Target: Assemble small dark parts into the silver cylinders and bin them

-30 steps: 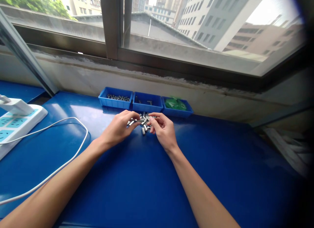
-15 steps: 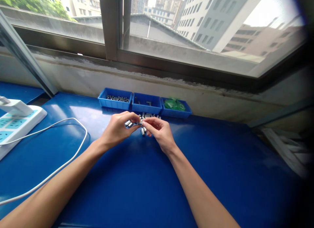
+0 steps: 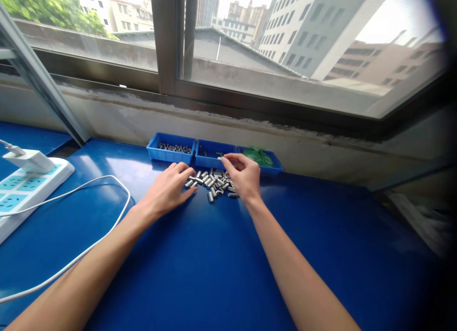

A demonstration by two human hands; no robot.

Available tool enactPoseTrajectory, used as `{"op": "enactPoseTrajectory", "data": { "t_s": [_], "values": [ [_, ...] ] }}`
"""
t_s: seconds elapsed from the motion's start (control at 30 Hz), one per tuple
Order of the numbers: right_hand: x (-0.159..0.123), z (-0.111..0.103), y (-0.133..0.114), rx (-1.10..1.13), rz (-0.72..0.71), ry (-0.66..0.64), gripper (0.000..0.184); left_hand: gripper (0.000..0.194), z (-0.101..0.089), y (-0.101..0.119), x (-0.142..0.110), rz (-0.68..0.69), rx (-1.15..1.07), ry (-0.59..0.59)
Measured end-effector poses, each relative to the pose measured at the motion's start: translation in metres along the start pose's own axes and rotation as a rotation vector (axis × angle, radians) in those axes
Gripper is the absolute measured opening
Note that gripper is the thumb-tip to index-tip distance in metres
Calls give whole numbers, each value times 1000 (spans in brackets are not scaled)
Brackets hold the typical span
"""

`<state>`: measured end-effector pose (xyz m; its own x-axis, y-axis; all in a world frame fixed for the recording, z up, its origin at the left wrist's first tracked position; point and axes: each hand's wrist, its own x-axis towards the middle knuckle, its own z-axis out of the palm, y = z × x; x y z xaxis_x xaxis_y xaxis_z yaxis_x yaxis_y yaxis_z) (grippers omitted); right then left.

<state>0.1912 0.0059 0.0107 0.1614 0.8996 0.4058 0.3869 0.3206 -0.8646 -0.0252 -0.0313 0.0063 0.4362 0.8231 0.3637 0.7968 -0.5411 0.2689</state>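
A pile of small metal parts (image 3: 210, 181), short silvery bars by their look, lies on the blue table. At its left edge rests my left hand (image 3: 172, 187), fingers apart and holding nothing that shows. My right hand (image 3: 244, 176) is raised over the pile's right side, by the front wall of the middle blue bin (image 3: 205, 162). Thumb and forefinger pinch a small metal part (image 3: 220, 158) at the bin's front rim. Inside that bin a few metal pieces show; my right hand hides some of it.
The left blue bin (image 3: 164, 154) holds many small metal fasteners, and the right blue bin (image 3: 275, 169) a green plastic bag (image 3: 259, 156). A white power strip (image 3: 53, 176) with a plugged-in charger (image 3: 30, 160) and a white cable (image 3: 103, 240) occupy the left side. Wall and window stand behind.
My hands were together over the pile and have parted. The right one moved up to the middle bin with a small metal part; the left drew back a little and opened.
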Motion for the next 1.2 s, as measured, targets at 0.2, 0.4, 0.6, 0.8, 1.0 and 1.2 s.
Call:
{"op": "enactPoseTrajectory", "data": {
  "t_s": [0.2,0.4,0.6,0.8,1.0,1.2],
  "values": [
    [32,8,2,-347,-152,32,16,21,-2,1,-2,-72,40,-94],
    [1,9,-13,-146,-79,18,24,16,-1,3,-1,-75,-21,-110],
    [-45,-3,-11,-35,-48,-56,23,17,3,2,1,-79,-320,-70],
    [-53,-5,-3,-72,-70,-85,19,24,17,3,2,-187,-576,-33],
    [-54,-3,-7,-98,-132,-118,17,20,20,8,2,-210,-624,-82],
    [-55,-3,-7,-96,-154,-126,16,22,18,9,3,-201,-599,-112]
  ]
}}
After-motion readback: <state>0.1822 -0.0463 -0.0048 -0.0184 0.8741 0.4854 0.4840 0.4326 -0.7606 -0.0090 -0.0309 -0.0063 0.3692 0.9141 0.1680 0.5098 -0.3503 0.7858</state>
